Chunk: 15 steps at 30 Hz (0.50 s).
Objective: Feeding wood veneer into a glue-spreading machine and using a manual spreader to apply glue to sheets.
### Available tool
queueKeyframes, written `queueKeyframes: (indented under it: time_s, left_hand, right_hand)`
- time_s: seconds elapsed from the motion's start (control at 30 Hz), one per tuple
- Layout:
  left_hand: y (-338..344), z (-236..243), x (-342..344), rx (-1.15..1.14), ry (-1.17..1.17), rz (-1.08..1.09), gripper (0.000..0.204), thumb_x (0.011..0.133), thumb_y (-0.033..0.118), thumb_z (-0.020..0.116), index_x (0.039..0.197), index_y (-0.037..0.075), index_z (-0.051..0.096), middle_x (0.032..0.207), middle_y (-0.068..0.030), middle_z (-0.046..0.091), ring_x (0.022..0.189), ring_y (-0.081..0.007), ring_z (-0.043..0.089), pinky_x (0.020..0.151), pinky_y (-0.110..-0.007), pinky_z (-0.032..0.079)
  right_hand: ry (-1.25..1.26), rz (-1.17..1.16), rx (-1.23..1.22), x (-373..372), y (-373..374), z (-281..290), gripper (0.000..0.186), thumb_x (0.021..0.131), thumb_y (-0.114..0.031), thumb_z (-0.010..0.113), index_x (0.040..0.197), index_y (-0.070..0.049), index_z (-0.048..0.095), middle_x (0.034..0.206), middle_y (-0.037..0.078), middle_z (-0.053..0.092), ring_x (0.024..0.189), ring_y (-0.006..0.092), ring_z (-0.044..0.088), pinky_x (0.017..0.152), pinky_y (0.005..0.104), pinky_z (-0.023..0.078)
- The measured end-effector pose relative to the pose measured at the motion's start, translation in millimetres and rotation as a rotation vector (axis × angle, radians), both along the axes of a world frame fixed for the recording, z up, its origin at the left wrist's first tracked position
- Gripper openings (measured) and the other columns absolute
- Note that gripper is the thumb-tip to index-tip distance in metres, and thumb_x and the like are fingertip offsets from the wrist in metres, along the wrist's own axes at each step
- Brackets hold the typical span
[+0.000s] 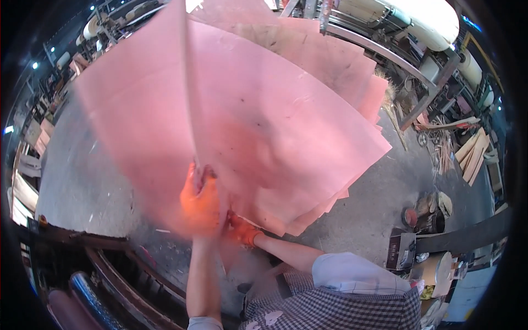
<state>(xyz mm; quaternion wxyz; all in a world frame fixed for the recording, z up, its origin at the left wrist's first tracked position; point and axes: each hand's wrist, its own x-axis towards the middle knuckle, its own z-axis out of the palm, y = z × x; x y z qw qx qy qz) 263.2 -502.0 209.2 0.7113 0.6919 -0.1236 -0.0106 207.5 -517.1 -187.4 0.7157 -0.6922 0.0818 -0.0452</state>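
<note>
My left hand [199,203], in an orange glove, is closed on the near edge of a large thin pink sheet [132,104]. That sheet is raised and smeared by motion. From the fist its edge runs upward as a long narrow strip [190,93]. To the right and lower, my right hand [242,230], also orange-gloved, is closed at the near corner of the pink sheets. Its fingertips are partly hidden. Beneath the raised sheet, a fanned stack of similar pink sheets [352,129] spreads far and right.
Grey concrete floor [71,170] surrounds the stack. A metal frame with rollers [423,27] stands far right, and wood strips [473,157] lie below it. A dark box [400,247] and a can [432,221] are at right. Dark machinery with rollers [91,297] borders the near left.
</note>
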Motion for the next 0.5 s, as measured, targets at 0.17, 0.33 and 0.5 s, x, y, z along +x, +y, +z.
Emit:
queueKeyframes:
  time_s: [0.17, 0.33, 0.5]
  left_hand:
    - [-53.5, -73.2, 20.8, -0.193, 0.058, -0.426, 0.070, 0.088, 0.001, 0.064, 0.149, 0.000, 0.028, 0.133, -0.0132, 0.050, 0.111, -0.0174, 0.054, 0.093, -0.031, 0.047]
    - [-9.7, -103.4, -2.6, -0.037, 0.212, -0.482, 0.087, 0.085, 0.011, 0.071, 0.153, 0.001, 0.018, 0.152, -0.0169, 0.030, 0.134, -0.0303, 0.036, 0.106, -0.040, 0.038]
    - [116.7, -210.7, 7.5, 0.098, 0.358, -0.227, 0.080, 0.089, 0.015, 0.069, 0.151, -0.005, 0.021, 0.151, -0.0193, 0.034, 0.138, -0.0281, 0.035, 0.112, -0.038, 0.032]
  right_hand:
    - [0.079, -0.410, -0.172, 1.3, -75.6, 60.5, 0.075, 0.086, -0.032, 0.060, 0.147, -0.001, 0.030, 0.135, 0.025, 0.051, 0.130, 0.0361, 0.047, 0.107, 0.0393, 0.040]
    - [-0.417, -0.793, 0.439, -26.2, -212.2, 22.9, 0.040, 0.101, -0.018, 0.049, 0.140, -0.009, 0.044, 0.121, 0.006, 0.054, 0.106, 0.0180, 0.054, 0.090, 0.0280, 0.048]
    - [0.608, -0.646, -1.278, -120.4, -412.3, -109.8, 0.030, 0.095, -0.015, 0.048, 0.122, -0.002, 0.054, 0.112, 0.012, 0.058, 0.107, 0.0286, 0.053, 0.106, 0.0375, 0.039]
